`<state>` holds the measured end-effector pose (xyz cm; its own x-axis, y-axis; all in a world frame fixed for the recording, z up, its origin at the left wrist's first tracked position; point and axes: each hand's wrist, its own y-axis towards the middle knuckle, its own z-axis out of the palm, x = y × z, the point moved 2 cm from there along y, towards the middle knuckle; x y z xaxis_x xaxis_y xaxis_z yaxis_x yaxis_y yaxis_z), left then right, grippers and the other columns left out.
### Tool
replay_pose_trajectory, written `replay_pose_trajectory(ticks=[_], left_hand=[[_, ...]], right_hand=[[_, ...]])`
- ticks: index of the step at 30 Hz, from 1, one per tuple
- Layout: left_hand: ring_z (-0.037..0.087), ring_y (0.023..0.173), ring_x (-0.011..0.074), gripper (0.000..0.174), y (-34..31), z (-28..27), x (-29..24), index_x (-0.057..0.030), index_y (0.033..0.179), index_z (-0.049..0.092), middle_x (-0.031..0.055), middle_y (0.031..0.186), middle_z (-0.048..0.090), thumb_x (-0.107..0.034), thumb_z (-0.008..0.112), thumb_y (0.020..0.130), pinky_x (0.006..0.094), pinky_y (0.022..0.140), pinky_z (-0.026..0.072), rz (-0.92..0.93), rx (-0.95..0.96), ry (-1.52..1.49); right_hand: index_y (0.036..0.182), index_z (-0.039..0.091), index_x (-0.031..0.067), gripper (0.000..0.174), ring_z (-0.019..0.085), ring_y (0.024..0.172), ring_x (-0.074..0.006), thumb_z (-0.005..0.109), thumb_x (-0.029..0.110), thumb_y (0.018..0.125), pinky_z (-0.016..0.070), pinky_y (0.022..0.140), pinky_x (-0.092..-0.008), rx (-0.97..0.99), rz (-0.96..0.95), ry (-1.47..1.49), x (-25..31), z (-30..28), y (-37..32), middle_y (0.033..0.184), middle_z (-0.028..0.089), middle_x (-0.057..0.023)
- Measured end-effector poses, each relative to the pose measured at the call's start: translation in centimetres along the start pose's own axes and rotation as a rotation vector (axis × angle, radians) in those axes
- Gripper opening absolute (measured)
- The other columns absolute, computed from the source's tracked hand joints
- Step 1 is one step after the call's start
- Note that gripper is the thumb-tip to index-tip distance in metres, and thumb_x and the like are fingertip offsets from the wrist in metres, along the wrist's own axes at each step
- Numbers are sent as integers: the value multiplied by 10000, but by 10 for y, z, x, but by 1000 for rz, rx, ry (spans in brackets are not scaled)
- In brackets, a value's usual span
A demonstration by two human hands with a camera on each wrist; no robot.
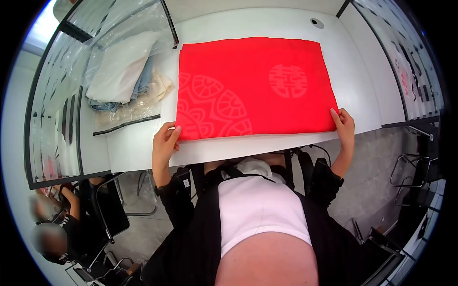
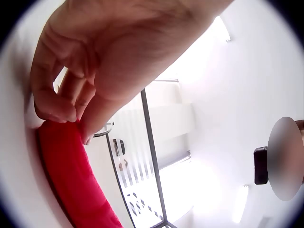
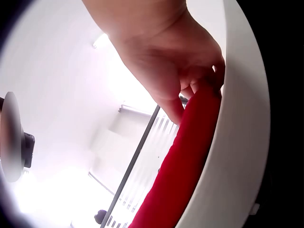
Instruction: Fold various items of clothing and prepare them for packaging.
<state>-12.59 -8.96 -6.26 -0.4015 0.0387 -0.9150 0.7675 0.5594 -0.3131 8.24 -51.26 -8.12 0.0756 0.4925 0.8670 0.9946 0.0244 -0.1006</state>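
A folded red cloth (image 1: 229,90) lies flat on the white desk, printed with a paler round double-happiness sign and part of a large floral medallion. At its near left corner my left hand (image 1: 164,143) pinches the edge, thumb on top. My right hand (image 1: 345,127) grips the near right corner the same way. The left wrist view shows the thick rolled-looking fold of the red cloth (image 2: 71,166) between thumb and curled fingers. In the right wrist view the thumb lies along the front of the red cloth (image 3: 183,152), the other fingers partly hidden behind it.
Clear plastic bags (image 1: 129,28) with folded white and blue garments (image 1: 121,71) lie left of the cloth. Glass partitions (image 1: 57,109) border the desk (image 1: 353,62), which has a round cable hole (image 1: 317,23) at the back. Another person (image 1: 71,205) sits at lower left, near chairs.
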Motion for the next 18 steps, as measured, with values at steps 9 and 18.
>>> replay_pose_trajectory(ticks=[9, 18], left_hand=[[464, 461, 56, 150, -1, -1, 11, 4, 817, 589, 10, 528, 521, -142, 614, 795, 193, 447, 363, 22, -72, 54], [472, 456, 42, 155, -2, 1, 20, 0, 812, 608, 3, 536, 536, -154, 622, 793, 179, 431, 374, 37, -152, -14]], right_hand=[[617, 453, 46, 301, 245, 485, -9, 597, 213, 822, 185, 432, -206, -14, 1, 30, -5, -2, 6, 497, 353, 81], [642, 502, 21, 293, 253, 478, -7, 573, 224, 841, 187, 426, -211, 119, -28, -90, -7, -8, 25, 497, 352, 83]])
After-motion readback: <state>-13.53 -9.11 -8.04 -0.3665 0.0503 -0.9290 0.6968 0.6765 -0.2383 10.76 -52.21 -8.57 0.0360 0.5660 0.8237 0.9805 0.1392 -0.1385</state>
